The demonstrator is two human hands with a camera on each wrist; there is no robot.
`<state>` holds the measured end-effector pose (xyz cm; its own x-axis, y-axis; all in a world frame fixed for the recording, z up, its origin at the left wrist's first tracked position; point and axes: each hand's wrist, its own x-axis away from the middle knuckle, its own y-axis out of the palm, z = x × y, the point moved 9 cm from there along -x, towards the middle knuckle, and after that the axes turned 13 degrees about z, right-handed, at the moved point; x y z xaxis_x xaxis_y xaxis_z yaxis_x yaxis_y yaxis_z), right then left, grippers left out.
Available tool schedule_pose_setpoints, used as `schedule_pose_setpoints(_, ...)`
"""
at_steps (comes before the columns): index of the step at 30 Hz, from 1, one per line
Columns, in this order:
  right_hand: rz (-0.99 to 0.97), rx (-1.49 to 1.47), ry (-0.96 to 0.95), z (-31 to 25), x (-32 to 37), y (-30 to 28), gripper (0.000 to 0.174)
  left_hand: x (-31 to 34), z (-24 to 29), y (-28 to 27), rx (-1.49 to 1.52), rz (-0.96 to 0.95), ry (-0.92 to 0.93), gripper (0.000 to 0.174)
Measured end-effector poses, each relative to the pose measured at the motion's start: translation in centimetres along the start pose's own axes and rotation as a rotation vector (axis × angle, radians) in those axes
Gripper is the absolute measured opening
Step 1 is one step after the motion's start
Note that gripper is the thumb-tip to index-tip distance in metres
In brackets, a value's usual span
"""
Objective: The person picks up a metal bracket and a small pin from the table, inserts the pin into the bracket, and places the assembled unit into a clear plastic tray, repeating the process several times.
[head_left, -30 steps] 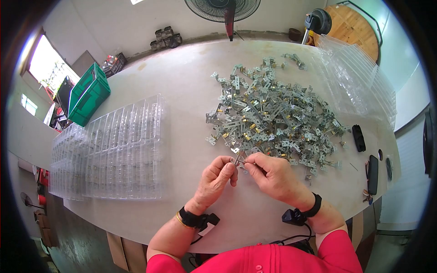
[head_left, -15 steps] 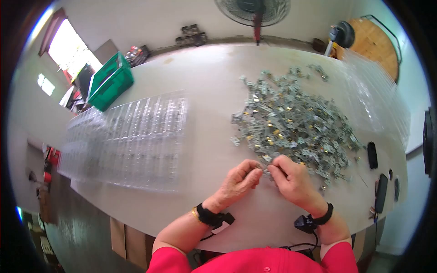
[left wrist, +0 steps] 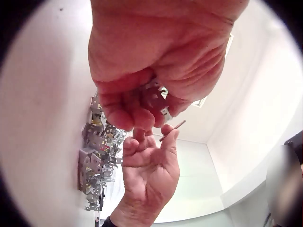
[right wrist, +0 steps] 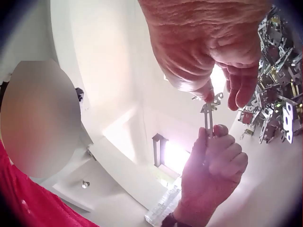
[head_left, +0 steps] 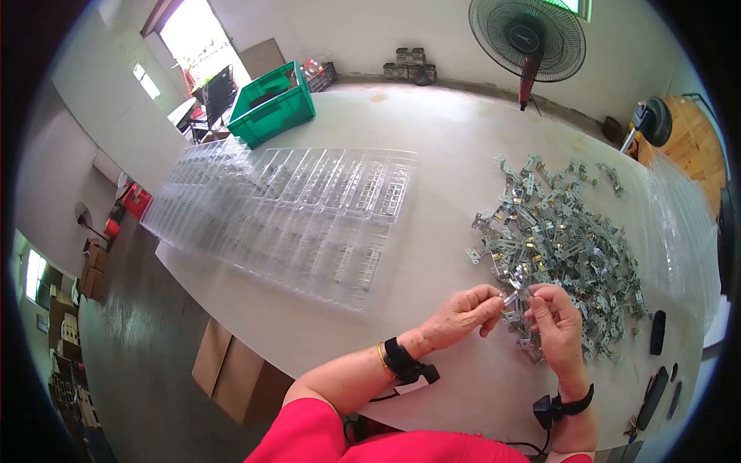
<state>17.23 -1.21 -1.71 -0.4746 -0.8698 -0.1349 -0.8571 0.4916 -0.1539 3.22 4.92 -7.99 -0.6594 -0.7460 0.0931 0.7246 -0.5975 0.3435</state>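
Both hands meet just above the table at the near edge of a pile of small metal brackets (head_left: 559,247). My left hand (head_left: 494,301) grips one metal bracket (head_left: 512,296) in its curled fingers, seen in the left wrist view as the bracket (left wrist: 152,92) under the left hand (left wrist: 142,111). My right hand (head_left: 534,297) pinches a thin metal pin (left wrist: 171,130) between thumb and forefinger, right beside that bracket. From the right wrist, the right hand (right wrist: 215,94) and left hand (right wrist: 213,139) hold the part (right wrist: 209,113) between them.
Clear plastic compartment trays (head_left: 309,212) lie left of the hands, with a green crate (head_left: 272,104) beyond them. More clear trays (head_left: 683,231) are stacked at the right edge. Black items (head_left: 658,332) lie near the right front. A fan (head_left: 529,35) stands behind the table.
The head view has swung left, so the trays now fill the middle. Both hands stay together on the small part beside the pile.
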Motion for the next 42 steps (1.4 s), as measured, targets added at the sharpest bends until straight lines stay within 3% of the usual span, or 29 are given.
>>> schedule_pose_setpoints(4,-0.131,-0.230,0.060,-0.5,0.0,0.9,0.014,0.6,-0.2,1.7,0.142,-0.201,-0.090,0.031)
schedule_pose_setpoints(7,-0.229,-0.292,0.088,-0.4,0.4,1.4,0.016,0.7,-0.4,1.6,0.172,-0.220,-0.117,0.031)
schedule_pose_setpoints(18,-0.077,-0.306,0.163,0.6,0.0,0.4,0.017,0.5,0.0,1.8,0.154,-0.194,-0.061,0.035)
schedule_pose_setpoints(27,-0.040,-0.357,0.207,1.1,-0.2,0.4,0.021,0.0,0.3,1.0,-0.033,0.008,0.092,0.036)
schedule_pose_setpoints(29,-0.056,-0.332,0.206,1.1,-0.2,0.5,0.020,0.1,1.2,0.7,-0.350,0.086,0.243,0.033)
schedule_pose_setpoints(35,-0.062,-0.311,0.204,1.2,0.0,0.8,0.017,0.8,2.6,1.2,-0.526,0.192,0.410,0.026)
schedule_pose_setpoints(39,-0.058,-0.372,0.196,0.5,-0.2,1.0,0.015,0.9,3.9,1.1,-0.616,0.276,0.414,0.025)
schedule_pose_setpoints(41,0.143,-0.304,0.083,0.0,-0.8,-1.1,0.013,0.8,4.5,0.8,-0.526,0.278,0.356,0.021)
schedule_pose_setpoints(42,0.119,-0.312,0.078,-0.2,-1.0,-1.2,0.013,1.0,5.4,0.5,-0.533,0.302,0.364,0.021)
